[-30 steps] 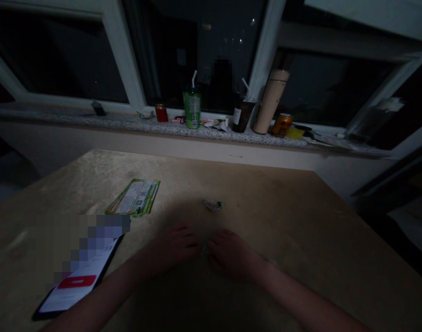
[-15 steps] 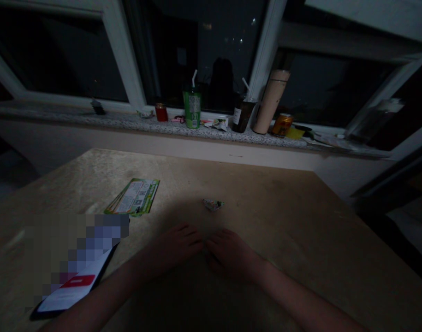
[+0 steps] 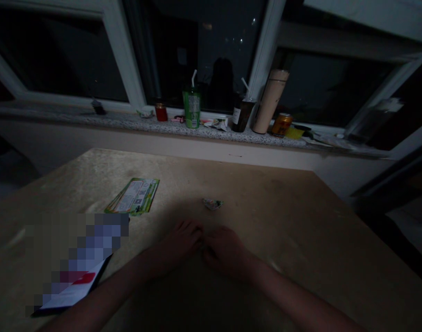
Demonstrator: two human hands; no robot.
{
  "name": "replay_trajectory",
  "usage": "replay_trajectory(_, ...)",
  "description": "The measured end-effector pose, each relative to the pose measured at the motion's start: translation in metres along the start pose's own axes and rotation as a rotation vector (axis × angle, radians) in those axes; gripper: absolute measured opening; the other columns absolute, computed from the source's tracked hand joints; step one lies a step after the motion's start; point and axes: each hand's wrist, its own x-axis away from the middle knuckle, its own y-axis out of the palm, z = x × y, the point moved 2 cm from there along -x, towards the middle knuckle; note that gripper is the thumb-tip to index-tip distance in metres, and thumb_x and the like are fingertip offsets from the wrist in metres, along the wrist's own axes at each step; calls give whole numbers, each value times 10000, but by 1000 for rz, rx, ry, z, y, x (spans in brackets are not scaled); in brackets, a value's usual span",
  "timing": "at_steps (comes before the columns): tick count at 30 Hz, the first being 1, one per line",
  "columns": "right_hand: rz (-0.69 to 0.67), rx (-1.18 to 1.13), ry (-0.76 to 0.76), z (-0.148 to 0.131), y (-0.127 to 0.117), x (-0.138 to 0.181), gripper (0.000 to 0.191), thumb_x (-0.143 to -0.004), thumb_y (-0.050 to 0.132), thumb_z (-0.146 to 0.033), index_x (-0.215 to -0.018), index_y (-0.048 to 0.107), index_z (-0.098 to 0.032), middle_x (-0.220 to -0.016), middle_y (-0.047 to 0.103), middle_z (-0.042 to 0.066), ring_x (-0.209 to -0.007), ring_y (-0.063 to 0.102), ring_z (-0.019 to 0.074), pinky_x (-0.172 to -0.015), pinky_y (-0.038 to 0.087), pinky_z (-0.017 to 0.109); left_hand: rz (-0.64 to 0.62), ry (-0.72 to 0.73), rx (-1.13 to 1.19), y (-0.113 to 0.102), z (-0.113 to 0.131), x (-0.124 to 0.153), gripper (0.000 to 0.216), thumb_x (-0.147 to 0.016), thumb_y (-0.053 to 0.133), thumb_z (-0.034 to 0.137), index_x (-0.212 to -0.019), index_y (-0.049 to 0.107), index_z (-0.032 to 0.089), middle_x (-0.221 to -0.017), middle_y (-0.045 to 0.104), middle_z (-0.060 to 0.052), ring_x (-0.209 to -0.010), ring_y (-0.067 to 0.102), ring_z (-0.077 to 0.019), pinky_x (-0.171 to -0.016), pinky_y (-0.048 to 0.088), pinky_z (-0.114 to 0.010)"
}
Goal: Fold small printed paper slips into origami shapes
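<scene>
My left hand (image 3: 181, 242) and my right hand (image 3: 222, 251) rest on the tan table (image 3: 300, 221), fingertips meeting in the middle. The fingers of both are curled together around a spot between them, and the dim light hides anything held there. A small folded paper piece (image 3: 212, 203) lies on the table just beyond my hands. A green printed leaflet (image 3: 133, 197) lies to the left of it. A lit phone (image 3: 72, 286) lies near my left forearm.
On the stone window sill (image 3: 93, 120) stand a green cup with a straw (image 3: 192, 107), a dark bottle (image 3: 242, 114), a tall beige flask (image 3: 271, 100), a small red tin (image 3: 160, 112) and an orange can (image 3: 282, 125). Dark windows are behind.
Both hands have drawn slightly closer together and their fingers have curled in more. The folded paper piece and leaflet have not moved.
</scene>
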Motion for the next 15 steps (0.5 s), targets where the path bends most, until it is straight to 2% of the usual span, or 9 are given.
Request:
replay_trajectory(8, -18, -78, 61, 6, 2, -7, 188, -828, 530, -254, -790, 695, -174, -733, 697, 44, -664, 593, 163, -654, 338, 277, 31, -64, -107, 17, 1, 1, 189, -955, 372, 107, -996, 547, 162, -1104, 544, -93, -1023, 485, -273, -899, 383, -433)
replay_trajectory(15, -55, -103, 44, 10, -1, -8, 196, -837, 522, -243, -764, 691, -176, -717, 695, 34, -639, 579, 148, -632, 322, 262, 97, -146, -197, 16, 6, 4, 182, -948, 411, 175, -1096, 503, 124, -1173, 506, -142, -1065, 462, -315, -917, 366, -476)
